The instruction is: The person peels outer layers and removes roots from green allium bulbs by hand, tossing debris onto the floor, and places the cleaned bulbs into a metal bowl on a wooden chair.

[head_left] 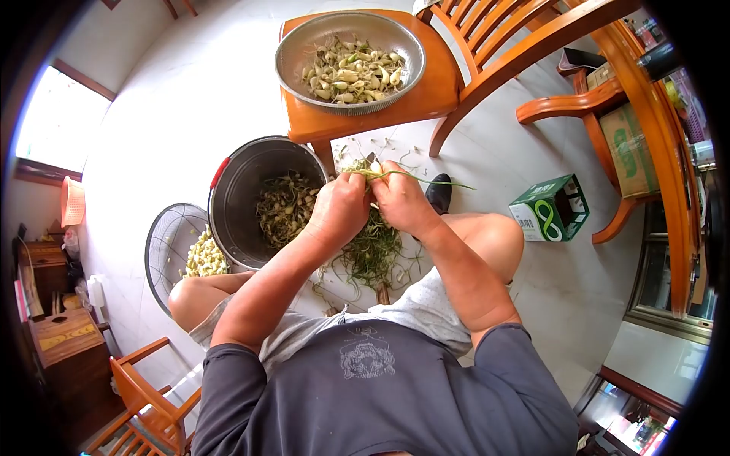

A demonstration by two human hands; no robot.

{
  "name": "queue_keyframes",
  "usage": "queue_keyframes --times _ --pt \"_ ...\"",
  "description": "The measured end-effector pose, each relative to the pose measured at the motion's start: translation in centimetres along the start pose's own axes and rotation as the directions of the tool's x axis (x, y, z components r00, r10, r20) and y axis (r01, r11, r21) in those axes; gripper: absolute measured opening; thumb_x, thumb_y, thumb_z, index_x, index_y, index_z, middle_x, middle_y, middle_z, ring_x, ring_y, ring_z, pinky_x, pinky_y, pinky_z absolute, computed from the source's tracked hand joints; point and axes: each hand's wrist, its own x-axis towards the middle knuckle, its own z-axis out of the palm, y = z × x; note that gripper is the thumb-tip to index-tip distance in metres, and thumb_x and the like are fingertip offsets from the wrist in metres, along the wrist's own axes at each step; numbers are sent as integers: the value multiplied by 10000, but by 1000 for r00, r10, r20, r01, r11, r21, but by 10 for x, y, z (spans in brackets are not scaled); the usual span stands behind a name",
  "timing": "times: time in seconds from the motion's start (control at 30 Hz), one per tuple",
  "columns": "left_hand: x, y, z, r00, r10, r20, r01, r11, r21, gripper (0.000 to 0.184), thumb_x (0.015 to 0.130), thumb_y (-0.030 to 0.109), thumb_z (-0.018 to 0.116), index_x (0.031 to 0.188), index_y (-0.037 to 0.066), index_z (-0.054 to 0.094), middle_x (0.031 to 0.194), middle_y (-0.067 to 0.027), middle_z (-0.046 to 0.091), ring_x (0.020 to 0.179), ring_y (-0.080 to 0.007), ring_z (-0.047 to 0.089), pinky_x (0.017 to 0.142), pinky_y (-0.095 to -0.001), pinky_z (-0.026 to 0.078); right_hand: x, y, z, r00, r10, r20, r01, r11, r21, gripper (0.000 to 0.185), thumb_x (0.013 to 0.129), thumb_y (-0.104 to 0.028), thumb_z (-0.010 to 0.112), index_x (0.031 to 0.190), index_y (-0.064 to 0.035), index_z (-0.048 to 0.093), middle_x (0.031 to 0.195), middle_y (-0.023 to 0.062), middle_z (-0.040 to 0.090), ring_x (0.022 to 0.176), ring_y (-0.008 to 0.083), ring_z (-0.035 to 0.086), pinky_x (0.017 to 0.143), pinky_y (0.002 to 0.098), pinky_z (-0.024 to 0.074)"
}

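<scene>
"White floor tiles [563, 304] spread beneath a person in a dark T-shirt [426, 380]. What's in hand?"

"1 small pale bulb [375, 166] on a green stalk [437, 180], out past the knees near a heap of green trimmings [372, 254]. The left hand [339, 207] and right hand [403, 201] meet there, fingertips pinched on it."

"Pointing where?"

"Its long axis runs crosswise, left to right. The bulb sits among the fingertips, partly hidden; the stalk trails out past the right hand, dipping slightly, its thin tip beyond the dark shoe [439, 196]."

"And around it?"

"Ahead, a metal colander [411, 53] of bulbs on a wooden chair [445, 83]. At left, a dark pot [239, 190] holding more, then a mesh basket [163, 243] of pale pieces [205, 257]. At right, a green-and-white box [546, 213]."

"Anything in the way?"

"The left forearm crosses the pot's rim, the left knee covers part of the basket, and 2 hands hide some trimmings."
</scene>
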Motion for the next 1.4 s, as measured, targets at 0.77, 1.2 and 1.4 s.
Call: queue_keyframes --times 0.77,1.2,1.4 --pt "17 -70 -19 1000 -14 24 3 915 404 84 785 67 576 751 -8 559 768 -193 611 665 -367 606 629 -425 505 -3 -27 -40 945 278 175 -324 874 362 187 926 -182 522 882 -1 533 687 65 601 562 137 554 523 291 442" --pt "121 -56 -85 776 -621 109 434 401 -807 153 863 85 614 827 -62 592 663 -111 590 519 -133 561 445 -247 465 9 -30 -61 924 259 281 -375 470 799 184 958 -189 517 957 -7 544 731 88 602 474 55 458 354 156 319" --pt "151 -25 -97 877 -460 136 477 869 -130 295 873 174 625 985 -99 623 700 -125 622 605 -138 606 530 -253 514 15 -31 -56 934 264 243 -347 494 797 170 947 -213 563 918 -46 573 714 60 609 484 42 468 353 150 314"
